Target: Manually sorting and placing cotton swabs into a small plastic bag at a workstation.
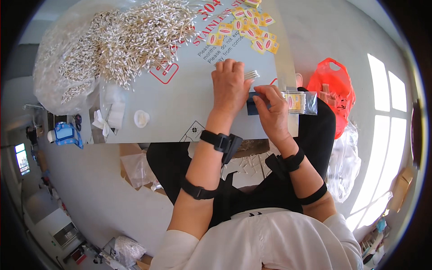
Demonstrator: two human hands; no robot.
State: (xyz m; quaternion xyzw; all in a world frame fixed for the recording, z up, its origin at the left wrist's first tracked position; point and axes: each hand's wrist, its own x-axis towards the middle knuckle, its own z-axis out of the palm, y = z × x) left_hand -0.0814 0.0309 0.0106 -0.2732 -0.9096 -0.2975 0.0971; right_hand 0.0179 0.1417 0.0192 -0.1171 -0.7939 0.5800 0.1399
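My left hand (228, 87) is closed round a small bundle of cotton swabs (252, 75), whose white tips stick out beyond the thumb. To its right, my right hand (273, 110) has its thumb and forefinger curled together at the edge of a dark blue block (253, 107). What those fingers pinch, if anything, is hidden. Just beyond that hand lies a clear packet of cotton swabs (294, 101) with a yellow label, reaching over the table's right edge. A large heap of loose cotton swabs (139, 38) covers the far left of the table.
Several yellow label cards (252, 27) lie scattered at the far right of the metal-topped table (180, 103). A small white dish (141, 119) and white tissue (101, 122) are near the front left. An orange-red plastic bag (335, 85) stands off the right edge.
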